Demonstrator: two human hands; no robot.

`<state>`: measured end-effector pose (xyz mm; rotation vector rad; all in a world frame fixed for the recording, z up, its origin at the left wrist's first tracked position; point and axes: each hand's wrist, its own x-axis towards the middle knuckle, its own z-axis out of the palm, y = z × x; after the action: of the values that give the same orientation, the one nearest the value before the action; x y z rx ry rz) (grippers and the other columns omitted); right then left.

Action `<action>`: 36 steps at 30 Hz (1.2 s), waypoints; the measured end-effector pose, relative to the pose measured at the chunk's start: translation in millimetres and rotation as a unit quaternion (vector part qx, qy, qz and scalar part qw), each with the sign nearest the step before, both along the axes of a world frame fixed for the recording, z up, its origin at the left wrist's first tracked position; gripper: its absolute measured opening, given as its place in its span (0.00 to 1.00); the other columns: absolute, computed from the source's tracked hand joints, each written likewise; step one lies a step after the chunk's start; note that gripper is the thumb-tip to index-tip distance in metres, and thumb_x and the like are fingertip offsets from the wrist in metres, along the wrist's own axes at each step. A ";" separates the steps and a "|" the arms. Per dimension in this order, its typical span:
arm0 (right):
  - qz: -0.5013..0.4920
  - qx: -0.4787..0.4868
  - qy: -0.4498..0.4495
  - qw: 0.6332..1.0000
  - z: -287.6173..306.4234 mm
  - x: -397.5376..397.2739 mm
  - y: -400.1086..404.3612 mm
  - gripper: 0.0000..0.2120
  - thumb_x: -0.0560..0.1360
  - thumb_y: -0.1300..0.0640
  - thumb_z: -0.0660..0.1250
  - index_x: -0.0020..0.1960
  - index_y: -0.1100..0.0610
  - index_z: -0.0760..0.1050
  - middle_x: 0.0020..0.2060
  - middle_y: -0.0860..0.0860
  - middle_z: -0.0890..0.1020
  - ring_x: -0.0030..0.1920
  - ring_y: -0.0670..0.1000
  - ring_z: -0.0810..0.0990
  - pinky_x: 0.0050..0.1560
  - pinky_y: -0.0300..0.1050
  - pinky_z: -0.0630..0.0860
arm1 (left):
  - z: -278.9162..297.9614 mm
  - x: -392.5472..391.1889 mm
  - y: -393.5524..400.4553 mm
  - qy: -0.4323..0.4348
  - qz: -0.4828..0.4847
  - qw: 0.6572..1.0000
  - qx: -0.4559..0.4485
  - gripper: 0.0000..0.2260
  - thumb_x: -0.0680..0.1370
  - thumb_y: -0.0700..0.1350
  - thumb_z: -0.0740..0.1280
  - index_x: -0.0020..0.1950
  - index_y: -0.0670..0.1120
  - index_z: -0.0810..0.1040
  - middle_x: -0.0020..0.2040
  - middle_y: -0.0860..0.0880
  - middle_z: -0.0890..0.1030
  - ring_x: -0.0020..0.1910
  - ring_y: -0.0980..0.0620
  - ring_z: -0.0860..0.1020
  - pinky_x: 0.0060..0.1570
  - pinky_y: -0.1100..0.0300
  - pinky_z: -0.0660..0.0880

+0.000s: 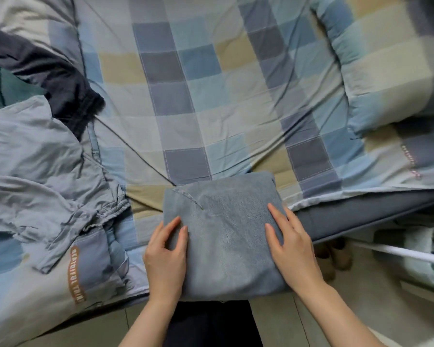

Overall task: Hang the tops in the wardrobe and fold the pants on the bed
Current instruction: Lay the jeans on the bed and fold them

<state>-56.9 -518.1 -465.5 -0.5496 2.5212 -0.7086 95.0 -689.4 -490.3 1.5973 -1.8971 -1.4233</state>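
Observation:
A pair of light blue jeans (pixel 223 229), folded into a compact rectangle, lies at the near edge of the bed. My left hand (pixel 167 256) lies on its left edge with fingers spread over the denim. On the right edge my right hand (pixel 290 244) rests flat, fingers straight. Grey pants (pixel 48 171) with an elastic waistband lie crumpled on the left of the bed. Behind them a dark navy garment (pixel 60 81) stretches toward the left edge.
The checked blue, grey and tan quilt (pixel 211 96) covers the bed. A matching pillow (pixel 386 71) sits at the right. A dark green cloth (pixel 5 88) shows at the far left. A white rail (pixel 398 254) and floor lie at the lower right.

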 end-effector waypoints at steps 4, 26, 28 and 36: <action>-0.041 -0.022 0.029 0.998 61.0 15.5 12.1 0.22 0.80 0.52 0.61 0.73 0.48 0.66 0.73 0.54 0.65 0.71 0.53 0.66 0.67 0.41 0.63 | 57.8 -2.0 -3.7 0.032 -0.065 0.997 -0.017 0.13 0.75 0.41 0.72 0.59 0.46 0.82 0.59 0.49 0.82 0.65 0.49 0.76 0.68 0.51 0.70; -0.549 -0.023 0.116 0.827 223.9 331.0 202.6 0.21 0.79 0.49 0.61 0.71 0.49 0.67 0.68 0.47 0.70 0.63 0.47 0.74 0.59 0.35 0.69 | 240.7 68.6 167.6 0.071 -0.583 0.809 -0.001 0.15 0.77 0.47 0.70 0.63 0.52 0.79 0.63 0.54 0.78 0.64 0.53 0.75 0.66 0.54 0.70; -0.587 -0.015 0.132 0.799 229.8 366.5 222.3 0.21 0.79 0.50 0.62 0.71 0.51 0.67 0.67 0.48 0.71 0.62 0.46 0.75 0.57 0.32 0.69 | 245.6 80.6 201.1 0.082 -0.624 0.777 -0.004 0.15 0.76 0.46 0.70 0.63 0.53 0.79 0.65 0.53 0.77 0.66 0.54 0.74 0.67 0.57 0.68; -0.674 0.004 0.168 0.720 242.3 497.7 301.8 0.20 0.78 0.52 0.64 0.69 0.54 0.70 0.62 0.50 0.75 0.60 0.46 0.76 0.56 0.28 0.68 | 258.0 166.1 319.3 0.131 -0.728 0.672 -0.029 0.09 0.75 0.42 0.72 0.54 0.50 0.82 0.56 0.55 0.80 0.54 0.56 0.78 0.54 0.68 0.68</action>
<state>440.8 -216.3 -223.2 1.5140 2.9284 -1.0657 261.1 -370.1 -232.3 -0.6153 -2.9535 -1.7100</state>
